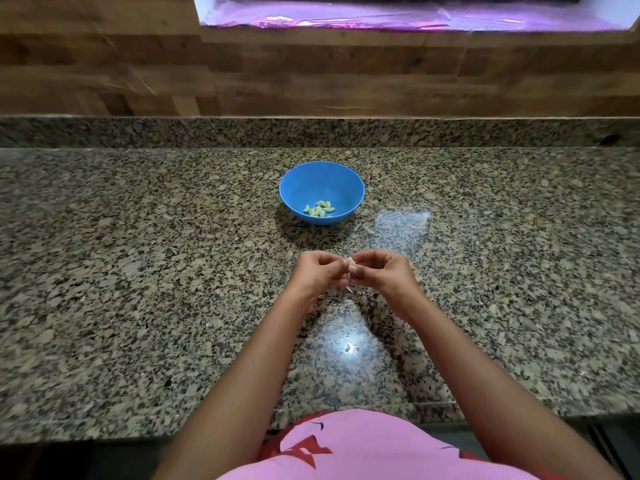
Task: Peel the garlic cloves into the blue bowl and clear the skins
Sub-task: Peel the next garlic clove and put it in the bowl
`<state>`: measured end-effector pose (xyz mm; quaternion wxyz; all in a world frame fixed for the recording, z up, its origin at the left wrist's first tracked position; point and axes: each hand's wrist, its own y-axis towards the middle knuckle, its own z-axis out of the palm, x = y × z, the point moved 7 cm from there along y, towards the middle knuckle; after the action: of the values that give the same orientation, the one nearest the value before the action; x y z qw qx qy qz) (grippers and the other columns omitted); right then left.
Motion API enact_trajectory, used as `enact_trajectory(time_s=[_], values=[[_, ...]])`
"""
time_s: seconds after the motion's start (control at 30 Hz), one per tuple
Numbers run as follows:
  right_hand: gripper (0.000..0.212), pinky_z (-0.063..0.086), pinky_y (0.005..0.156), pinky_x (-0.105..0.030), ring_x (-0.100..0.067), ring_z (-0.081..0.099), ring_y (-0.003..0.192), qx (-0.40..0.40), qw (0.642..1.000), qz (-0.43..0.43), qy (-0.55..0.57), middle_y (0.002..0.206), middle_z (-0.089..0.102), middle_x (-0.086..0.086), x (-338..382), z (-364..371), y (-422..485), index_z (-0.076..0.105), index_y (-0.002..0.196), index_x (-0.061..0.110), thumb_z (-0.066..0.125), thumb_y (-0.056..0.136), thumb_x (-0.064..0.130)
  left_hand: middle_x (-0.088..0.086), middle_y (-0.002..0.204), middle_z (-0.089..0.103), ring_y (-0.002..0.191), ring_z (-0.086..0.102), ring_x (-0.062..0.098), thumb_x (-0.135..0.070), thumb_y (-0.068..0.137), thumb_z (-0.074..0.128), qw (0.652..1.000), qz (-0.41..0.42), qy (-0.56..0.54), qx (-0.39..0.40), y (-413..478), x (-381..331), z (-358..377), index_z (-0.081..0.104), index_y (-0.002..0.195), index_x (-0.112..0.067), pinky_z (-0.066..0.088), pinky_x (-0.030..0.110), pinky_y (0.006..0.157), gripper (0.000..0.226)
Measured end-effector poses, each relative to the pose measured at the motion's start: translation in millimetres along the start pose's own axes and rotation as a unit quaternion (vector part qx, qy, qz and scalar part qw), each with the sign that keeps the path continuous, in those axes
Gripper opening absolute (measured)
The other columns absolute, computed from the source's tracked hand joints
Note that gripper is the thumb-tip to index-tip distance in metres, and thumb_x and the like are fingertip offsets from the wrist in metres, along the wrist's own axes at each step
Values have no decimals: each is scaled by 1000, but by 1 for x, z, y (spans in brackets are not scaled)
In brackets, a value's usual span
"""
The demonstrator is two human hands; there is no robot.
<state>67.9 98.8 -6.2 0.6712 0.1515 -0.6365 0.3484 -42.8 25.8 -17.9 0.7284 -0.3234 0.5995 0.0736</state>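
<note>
A blue bowl (322, 178) stands on the granite counter (138, 271), holding several peeled pale garlic cloves (319, 208). Nearer to me, about a hand's length in front of the bowl, my left hand (318, 271) and my right hand (384, 271) meet above the counter. Both pinch one small garlic clove (352, 261) between their fingertips. A thin strip of skin (349, 289) hangs below the fingers. The rest of the clove is hidden by the fingers.
A few small bits of skin lie on the counter, one near the light reflection (355, 348) and one right of the bowl (369, 230). A wood-panelled wall (311, 74) rises behind the counter's granite upstand. The counter's front edge (138, 434) runs close to my body.
</note>
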Motion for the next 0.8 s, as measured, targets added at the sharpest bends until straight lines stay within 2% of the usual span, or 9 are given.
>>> enact_trajectory(time_s=[0.1, 0.23, 0.33, 0.43, 0.6, 0.7, 0.8], values=[[18, 56, 65, -23, -21, 70, 74, 8, 1000, 0, 4, 83, 71, -12, 2, 3, 0, 66, 91, -1, 70, 73, -3, 12, 75, 69, 60, 66, 16, -5, 87, 62, 1000, 3, -8, 6, 2, 0, -1, 66, 87, 3, 54, 38, 76, 8], [22, 57, 65, -24, -22, 69, 72, 8, 1000, 3, 27, 85, 68, -17, 4, 4, -1, 63, 94, -7, 67, 73, -7, 9, 65, 69, 55, 66, 13, 0, 87, 60, 999, 11, -39, 10, -1, -3, -1, 65, 82, 4, 58, 24, 59, 8], [21, 56, 60, -22, -21, 70, 68, 14, 999, 5, 53, 81, 68, -17, 5, 7, -2, 61, 95, -10, 65, 75, -10, 7, 60, 67, 53, 66, 13, 4, 86, 60, 998, 24, -62, 5, -2, -5, -1, 64, 76, 3, 57, 22, 56, 10], [22, 56, 60, -22, -21, 70, 68, 27, 997, 25, 72, 81, 69, -17, 4, 10, -2, 61, 100, -8, 62, 78, -10, 11, 70, 66, 57, 65, 16, 1, 85, 62, 999, 33, -34, -5, -2, -5, -3, 63, 79, 4, 58, 24, 59, 7], [12, 58, 62, -26, -23, 69, 69, 10, 986, 80, 144, 83, 66, -19, -4, 8, 1, 58, 96, -5, 52, 86, -9, 7, 80, 66, 67, 63, 16, -2, 85, 64, 991, 68, 107, -49, -1, -5, -12, 64, 81, -10, 56, 26, 64, 9], [10, 57, 61, -24, -24, 69, 69, 6, 982, 86, 167, 80, 67, -18, -5, 7, 2, 56, 94, -6, 51, 87, -10, 6, 90, 69, 74, 65, 14, -11, 88, 62, 991, 70, 114, -13, -1, -2, -7, 64, 94, -14, 55, 23, 64, 7], [11, 59, 66, -26, -22, 69, 71, -8, 976, 104, 193, 84, 66, -18, -10, 6, 1, 57, 96, -6, 53, 86, -8, 4, 90, 69, 74, 65, 13, -22, 89, 62, 989, 76, 126, 20, -2, -1, 2, 65, 103, -12, 53, 21, 63, 18]])
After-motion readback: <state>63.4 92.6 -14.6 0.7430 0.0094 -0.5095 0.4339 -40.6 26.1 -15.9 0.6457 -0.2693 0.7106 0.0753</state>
